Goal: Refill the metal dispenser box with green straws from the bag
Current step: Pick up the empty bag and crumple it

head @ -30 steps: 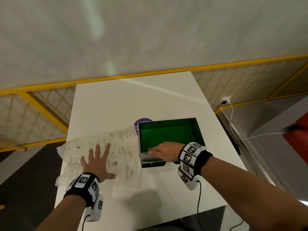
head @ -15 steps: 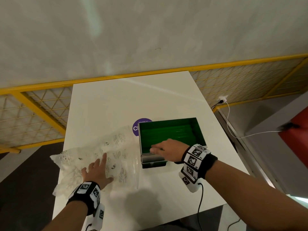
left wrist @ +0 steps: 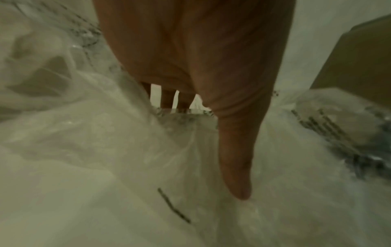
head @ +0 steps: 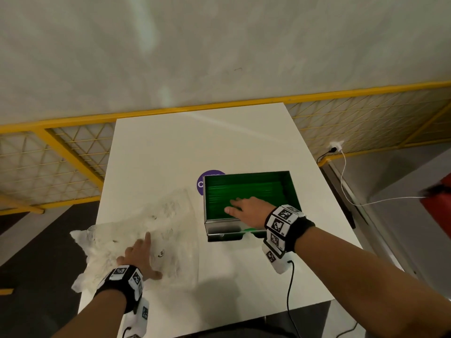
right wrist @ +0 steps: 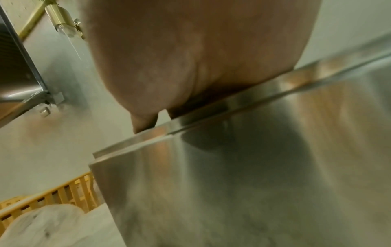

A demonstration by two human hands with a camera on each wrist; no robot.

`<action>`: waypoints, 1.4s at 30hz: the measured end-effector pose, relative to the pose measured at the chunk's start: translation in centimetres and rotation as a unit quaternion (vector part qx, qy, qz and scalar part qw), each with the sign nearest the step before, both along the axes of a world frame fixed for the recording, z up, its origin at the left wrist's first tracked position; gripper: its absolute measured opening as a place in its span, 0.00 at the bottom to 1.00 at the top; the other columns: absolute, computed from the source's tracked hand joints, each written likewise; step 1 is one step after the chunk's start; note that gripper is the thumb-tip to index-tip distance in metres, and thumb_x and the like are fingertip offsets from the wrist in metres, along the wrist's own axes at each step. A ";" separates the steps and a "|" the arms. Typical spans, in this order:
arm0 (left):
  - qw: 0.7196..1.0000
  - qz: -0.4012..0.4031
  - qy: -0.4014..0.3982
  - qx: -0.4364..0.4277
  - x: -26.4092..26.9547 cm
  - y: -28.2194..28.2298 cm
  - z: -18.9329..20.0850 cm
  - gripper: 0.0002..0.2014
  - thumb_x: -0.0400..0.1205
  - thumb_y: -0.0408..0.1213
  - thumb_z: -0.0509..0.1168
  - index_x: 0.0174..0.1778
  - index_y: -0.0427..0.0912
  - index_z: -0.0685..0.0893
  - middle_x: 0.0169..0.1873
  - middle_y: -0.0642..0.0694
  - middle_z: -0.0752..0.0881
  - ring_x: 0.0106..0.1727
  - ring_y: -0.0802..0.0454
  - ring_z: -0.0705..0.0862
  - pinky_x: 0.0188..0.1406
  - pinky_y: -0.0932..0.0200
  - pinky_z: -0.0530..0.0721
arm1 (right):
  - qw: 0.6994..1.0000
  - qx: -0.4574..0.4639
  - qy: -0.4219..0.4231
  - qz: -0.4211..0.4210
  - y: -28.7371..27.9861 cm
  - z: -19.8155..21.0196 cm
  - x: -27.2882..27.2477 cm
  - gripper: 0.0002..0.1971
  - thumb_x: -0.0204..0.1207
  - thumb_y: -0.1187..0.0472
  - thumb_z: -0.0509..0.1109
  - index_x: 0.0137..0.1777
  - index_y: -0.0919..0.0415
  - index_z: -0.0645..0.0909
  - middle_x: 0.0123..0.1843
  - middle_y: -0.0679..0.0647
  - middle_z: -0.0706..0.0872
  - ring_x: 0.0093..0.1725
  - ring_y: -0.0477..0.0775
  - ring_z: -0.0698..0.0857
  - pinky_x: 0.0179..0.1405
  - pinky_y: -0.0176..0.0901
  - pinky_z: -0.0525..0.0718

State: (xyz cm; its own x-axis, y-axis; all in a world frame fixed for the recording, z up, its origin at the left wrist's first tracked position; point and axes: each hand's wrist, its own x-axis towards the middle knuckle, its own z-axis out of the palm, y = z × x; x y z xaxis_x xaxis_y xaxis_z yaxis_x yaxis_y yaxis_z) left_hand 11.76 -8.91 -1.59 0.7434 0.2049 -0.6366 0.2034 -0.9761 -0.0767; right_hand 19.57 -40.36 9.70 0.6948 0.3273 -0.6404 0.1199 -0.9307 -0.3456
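The open metal dispenser box (head: 220, 230) stands right of the table's middle, filled with green straws (head: 244, 189). My right hand (head: 246, 212) reaches over the box's front rim, its fingers lying flat on the straws. In the right wrist view the palm (right wrist: 190, 58) sits against the box's steel front wall (right wrist: 253, 183). The crumpled clear plastic bag (head: 146, 230) lies to the left, looking empty. My left hand (head: 139, 254) rests on the bag with fingers loosely bent; its thumb (left wrist: 234, 158) presses the plastic (left wrist: 95, 142) down.
The white table (head: 195, 147) has a purple round sticker (head: 202, 181) behind the box's left corner. Yellow mesh railing (head: 61, 162) runs behind and to the left. A white cable (head: 346, 186) hangs to the right, beside a red object (head: 439, 203).
My left hand has slid back toward me, dragging and bunching the bag leftward. My right hand has moved from the box's front rim further in over the straws.
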 end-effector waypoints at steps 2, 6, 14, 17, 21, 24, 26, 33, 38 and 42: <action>0.999 0.038 -0.009 -0.001 -1.2 0.1 -0.6 0.59 0.69 0.55 0.74 0.81 0.48 0.37 0.78 0.43 0.58 0.76 0.40 0.64 0.71 0.42 0.69 | 0.999 0.042 -0.025 -0.008 -0.3 0.6 -0.4 0.34 0.82 0.36 0.47 0.83 0.54 0.56 0.85 0.55 0.55 0.84 0.59 0.56 0.82 0.57 0.57; 0.996 0.066 -0.042 -0.047 -2.8 0.3 -0.5 0.26 0.83 0.41 0.56 0.78 0.42 0.63 0.71 0.39 0.75 0.70 0.42 0.75 0.70 0.52 0.72 | 0.983 0.097 -0.156 0.024 -1.4 3.1 -2.3 0.28 0.84 0.44 0.53 0.82 0.54 0.59 0.84 0.50 0.60 0.83 0.51 0.59 0.81 0.49 0.58; 0.945 0.124 -0.291 -0.086 -1.7 -2.6 11.0 0.11 0.79 0.25 0.61 0.57 0.28 0.80 0.49 0.28 0.84 0.53 0.31 0.83 0.52 0.47 0.79 | 0.936 0.222 -0.199 0.189 3.5 4.8 -9.1 0.46 0.74 0.41 0.69 0.82 0.38 0.39 0.86 0.52 0.46 0.79 0.61 0.63 0.77 0.61 0.66; 0.897 0.159 -0.356 -0.209 -1.5 -4.6 16.3 0.09 0.80 0.22 0.61 0.54 0.29 0.82 0.47 0.36 0.84 0.50 0.38 0.84 0.38 0.63 0.77 | 0.932 0.212 -0.226 0.190 6.7 4.1 -9.4 0.60 0.66 0.38 0.75 0.71 0.28 0.20 0.80 0.47 0.20 0.83 0.65 0.52 0.77 0.65 0.65; 0.743 0.241 -0.316 -0.539 -2.5 -6.5 19.9 0.19 0.82 0.18 0.54 0.45 0.48 0.80 0.39 0.57 0.85 0.46 0.58 0.86 0.41 0.77 0.80 | 0.927 0.239 -0.272 0.102 9.8 5.3 -9.2 0.55 0.71 0.49 0.76 0.77 0.33 0.30 0.84 0.58 0.35 0.76 0.66 0.67 0.68 0.54 0.75; 0.635 0.227 -0.261 -0.691 -3.5 -5.1 20.0 0.10 0.80 0.30 0.62 0.43 0.44 0.88 0.38 0.51 0.91 0.42 0.58 0.88 0.39 0.66 0.86 | 0.903 0.280 -0.322 0.045 10.9 6.4 -9.2 0.40 0.72 0.68 0.71 0.82 0.51 0.59 0.68 0.65 0.70 0.53 0.67 0.83 0.51 0.52 0.85; 0.665 0.203 -0.295 -0.656 -4.6 -3.0 19.2 0.16 0.69 0.50 0.73 0.50 0.51 0.86 0.46 0.52 0.89 0.49 0.55 0.87 0.47 0.59 0.85 | 0.880 0.299 -0.368 0.010 10.9 6.4 -9.0 0.29 0.67 0.76 0.69 0.70 0.67 0.74 0.57 0.67 0.78 0.46 0.68 0.84 0.44 0.50 0.83; 0.589 0.270 -0.084 -0.757 -7.2 -3.8 16.1 0.58 0.50 0.73 0.74 0.77 0.67 0.57 0.73 0.49 0.74 0.64 0.43 0.82 0.49 0.42 0.86 | 0.787 0.450 -0.296 -0.300 11.4 7.4 -11.4 0.13 0.72 0.70 0.70 0.56 0.61 0.77 0.47 0.55 0.87 0.48 0.55 0.86 0.48 0.54 0.86; 0.483 0.270 -0.102 -0.827 -5.6 -7.1 18.3 0.39 0.67 0.52 0.77 0.72 0.46 0.69 0.61 0.40 0.84 0.59 0.44 0.86 0.47 0.48 0.87 | 0.770 0.556 -0.104 -0.295 12.1 6.8 -13.4 0.25 0.69 0.76 0.67 0.67 0.66 0.76 0.58 0.58 0.87 0.56 0.49 0.87 0.55 0.41 0.86; 0.513 0.257 -0.167 -0.802 -5.0 -8.2 19.2 0.16 0.80 0.24 0.60 0.64 0.35 0.76 0.54 0.33 0.85 0.50 0.43 0.88 0.41 0.54 0.88 | 0.804 0.535 -0.063 -0.251 10.4 7.9 -14.3 0.24 0.71 0.77 0.70 0.67 0.65 0.74 0.60 0.57 0.85 0.55 0.43 0.85 0.58 0.37 0.83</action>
